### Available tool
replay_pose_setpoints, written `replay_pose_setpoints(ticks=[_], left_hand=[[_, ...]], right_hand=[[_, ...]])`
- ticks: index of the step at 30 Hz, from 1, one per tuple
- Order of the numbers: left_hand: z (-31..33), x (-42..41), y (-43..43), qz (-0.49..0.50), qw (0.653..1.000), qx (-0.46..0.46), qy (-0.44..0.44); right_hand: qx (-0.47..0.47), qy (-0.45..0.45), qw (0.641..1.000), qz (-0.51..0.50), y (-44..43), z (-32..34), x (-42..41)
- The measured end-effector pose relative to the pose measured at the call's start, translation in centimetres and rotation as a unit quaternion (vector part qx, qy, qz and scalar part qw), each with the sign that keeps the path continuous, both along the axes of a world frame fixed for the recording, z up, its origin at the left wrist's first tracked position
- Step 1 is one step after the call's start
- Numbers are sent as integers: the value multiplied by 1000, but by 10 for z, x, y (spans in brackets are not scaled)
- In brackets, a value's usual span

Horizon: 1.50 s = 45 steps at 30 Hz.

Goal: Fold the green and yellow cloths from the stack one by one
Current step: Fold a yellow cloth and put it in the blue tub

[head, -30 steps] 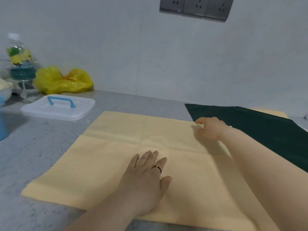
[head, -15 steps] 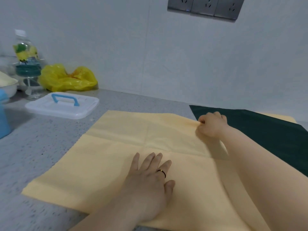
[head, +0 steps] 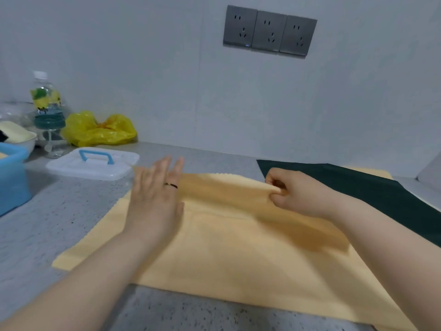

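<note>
Cloth-folding on the grey bench (head: pixel 59 223), one edge raised.
A blue tub (head: pixel 12 175) and a white lid (head: pixel 93 164) sit near the bench's left edge. The left hand (head: pixel 155 199), fingers straight and spread, grips nothing above the yellow cloth (head: pixel 238 254), which lies spread mid-bench toward the near edge. The right hand (head: pixel 296 192) pinches the cloth's lifted far edge. The green cloth (head: pixel 370 187) lies flat by the right edge.

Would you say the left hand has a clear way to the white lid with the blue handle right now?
Probably yes: the left hand is open and holds nothing, and the white lid lies close to its left on the counter, with nothing standing between them.
</note>
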<state>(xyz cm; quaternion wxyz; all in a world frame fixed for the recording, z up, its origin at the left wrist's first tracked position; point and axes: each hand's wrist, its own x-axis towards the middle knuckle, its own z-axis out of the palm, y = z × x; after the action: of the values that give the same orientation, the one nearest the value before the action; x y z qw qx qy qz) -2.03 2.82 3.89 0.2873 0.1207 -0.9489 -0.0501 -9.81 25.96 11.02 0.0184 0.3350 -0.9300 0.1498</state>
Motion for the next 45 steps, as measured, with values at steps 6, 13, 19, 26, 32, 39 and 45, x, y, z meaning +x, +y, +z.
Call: replay_pose_setpoints(ticks=[6, 13, 19, 26, 32, 39, 45], left_hand=[[9, -2, -37, 37, 995, -34, -85], [41, 11, -47, 54, 998, -14, -30], [46, 44, -54, 6, 997, -38, 63], [-9, 93, -63, -89, 995, -33, 11], [-31, 109, -71, -109, 993, -41, -18], [-40, 117, -82, -123, 992, -28, -21], [-38, 122, -83, -113, 992, -28, -40]], right_hand=[[3, -43, 999, 6, 13, -2, 23], [212, 41, 971, -105, 47, 1, 24], [109, 191, 954, -205, 94, -7, 31], [11, 346, 934, -92, 120, -56, 69], [-18, 307, 949, -75, 129, -95, 89], [-22, 259, 962, -83, 131, -106, 107], [-41, 248, 964, -86, 137, -107, 115]])
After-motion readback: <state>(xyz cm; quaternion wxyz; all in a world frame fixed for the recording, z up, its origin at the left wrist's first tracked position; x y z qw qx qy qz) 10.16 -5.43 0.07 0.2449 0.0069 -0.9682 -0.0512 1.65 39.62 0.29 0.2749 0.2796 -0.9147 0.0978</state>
